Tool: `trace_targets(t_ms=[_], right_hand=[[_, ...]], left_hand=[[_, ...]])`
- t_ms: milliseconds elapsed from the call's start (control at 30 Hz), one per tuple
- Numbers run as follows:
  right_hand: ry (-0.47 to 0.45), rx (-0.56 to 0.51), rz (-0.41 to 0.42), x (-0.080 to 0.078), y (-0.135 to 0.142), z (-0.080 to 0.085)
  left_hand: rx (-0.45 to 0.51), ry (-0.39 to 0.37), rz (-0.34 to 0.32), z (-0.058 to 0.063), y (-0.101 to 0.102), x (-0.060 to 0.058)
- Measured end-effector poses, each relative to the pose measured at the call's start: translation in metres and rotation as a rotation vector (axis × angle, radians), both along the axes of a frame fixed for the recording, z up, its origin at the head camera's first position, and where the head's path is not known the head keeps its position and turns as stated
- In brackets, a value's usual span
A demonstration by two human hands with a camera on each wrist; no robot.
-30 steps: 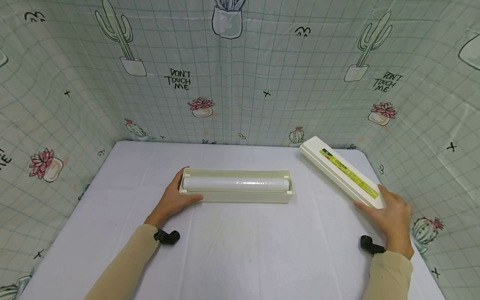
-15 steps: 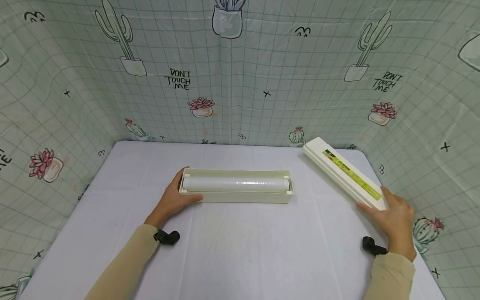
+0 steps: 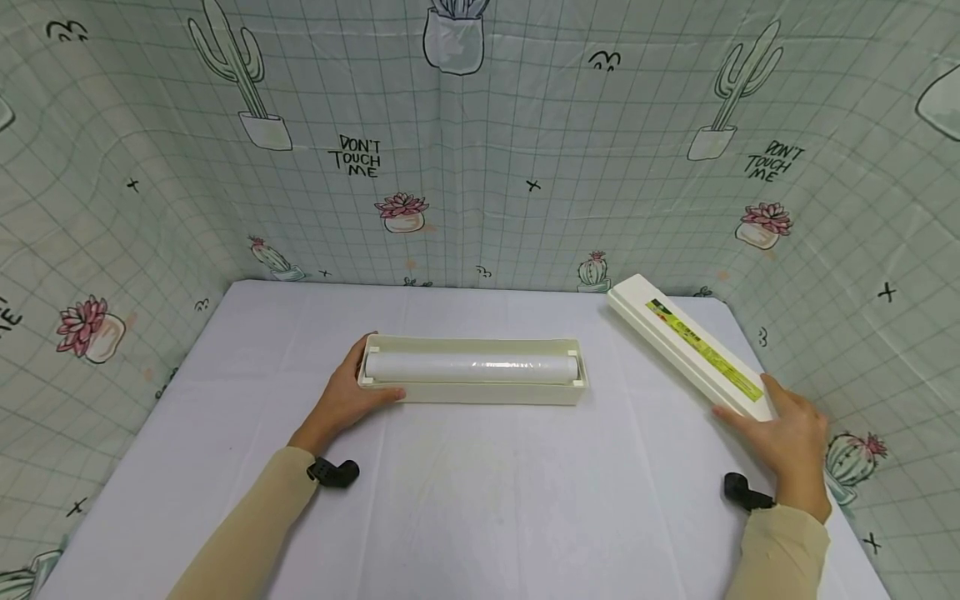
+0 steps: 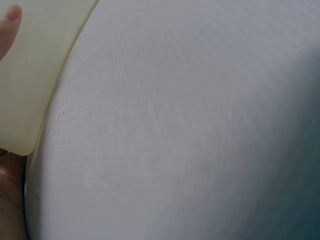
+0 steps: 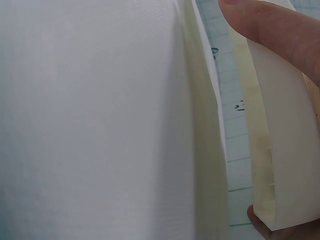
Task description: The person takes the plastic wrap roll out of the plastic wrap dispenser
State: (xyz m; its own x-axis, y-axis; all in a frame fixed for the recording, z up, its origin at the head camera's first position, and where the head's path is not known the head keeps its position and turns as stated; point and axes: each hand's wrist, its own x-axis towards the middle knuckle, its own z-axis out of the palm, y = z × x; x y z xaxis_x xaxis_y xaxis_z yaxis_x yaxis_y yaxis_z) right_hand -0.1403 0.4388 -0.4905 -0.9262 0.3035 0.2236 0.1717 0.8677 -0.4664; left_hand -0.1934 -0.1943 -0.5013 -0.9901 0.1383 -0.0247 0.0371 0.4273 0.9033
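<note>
A long cream plastic box lies lidless near the middle of the table, with a shiny roll of cling film inside it. My left hand grips the box's left end, thumb on the front wall and fingers behind. In the left wrist view, the thumb tip and a corner of the box show at the left edge. Off to the right, my right hand holds the near end of the box's lid, which slants away to the back left and bears a yellow-green label. The right wrist view shows the lid's side between thumb and fingers.
A white cloth covers the table. Behind and at both sides hangs a grid-patterned curtain with cactus drawings. Each wrist wears a black camera mount, like the left one. The lid is close to the table's right edge.
Over the last second the lid and my right hand have shifted slightly to the right, then stayed nearly still. My left hand and the box have kept their place.
</note>
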Motion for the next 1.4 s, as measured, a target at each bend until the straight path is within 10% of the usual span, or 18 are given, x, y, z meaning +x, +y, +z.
trace_targets(t_ms=[1400], right_hand=[[-0.12, -0.027, -0.014, 0.006, -0.0094, -0.0051]], left_hand=[[-0.014, 0.022, -0.006, -0.006, -0.0029, 0.0003]])
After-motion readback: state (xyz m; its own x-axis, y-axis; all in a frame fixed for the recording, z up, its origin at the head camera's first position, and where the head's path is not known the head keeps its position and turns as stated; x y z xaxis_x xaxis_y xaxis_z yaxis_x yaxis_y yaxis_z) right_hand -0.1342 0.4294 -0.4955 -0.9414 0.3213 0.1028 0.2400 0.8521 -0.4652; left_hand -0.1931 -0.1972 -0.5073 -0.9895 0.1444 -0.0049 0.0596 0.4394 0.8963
